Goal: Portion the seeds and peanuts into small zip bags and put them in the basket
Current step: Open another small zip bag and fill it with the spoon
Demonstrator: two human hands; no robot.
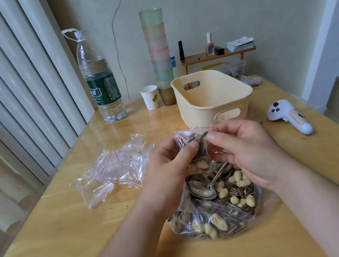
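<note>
Clear zip bag — between hands | left hand, right hand — both pinching it

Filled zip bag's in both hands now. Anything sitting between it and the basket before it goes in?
Nothing visible blocks the way. The small zip bag, pinched by the left hand and right hand, sits just in front of the cream basket, whose open top is unobstructed. It only has to clear the near rim.

Spoon handle end hidden behind right hand.
</note>
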